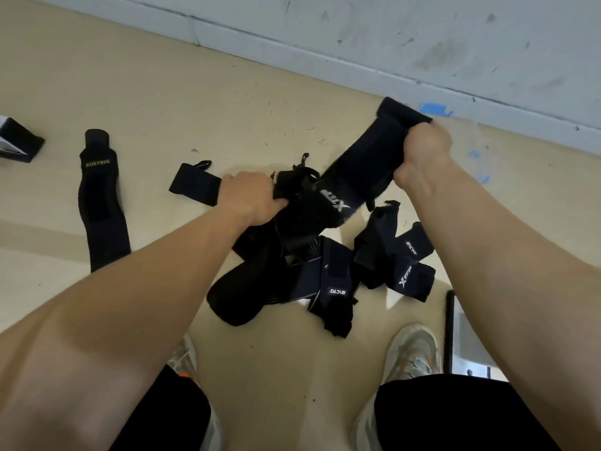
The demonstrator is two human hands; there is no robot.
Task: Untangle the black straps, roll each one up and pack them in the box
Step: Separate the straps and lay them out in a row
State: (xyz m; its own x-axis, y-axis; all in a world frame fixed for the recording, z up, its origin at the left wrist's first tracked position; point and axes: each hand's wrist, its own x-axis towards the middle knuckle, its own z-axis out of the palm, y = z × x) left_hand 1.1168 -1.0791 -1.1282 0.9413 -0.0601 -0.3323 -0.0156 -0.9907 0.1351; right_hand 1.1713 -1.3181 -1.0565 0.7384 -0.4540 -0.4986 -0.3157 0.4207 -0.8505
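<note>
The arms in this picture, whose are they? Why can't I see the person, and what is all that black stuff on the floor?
The camera sits on the person's head and looks down, so you see only their own arms, knees and shoes, as if through their eyes. There is no machine here, just two bare hands.

The black stuff is a tangled pile of straps lying on the tan floor. The right hand has its grip closed on one end of a wide strap, and the left hand holds the bunch where that strap disappears, so it seems they are pulling it free.

One long strap lies apart on the left. At the far left edge, a dark box shows only partly.
</note>
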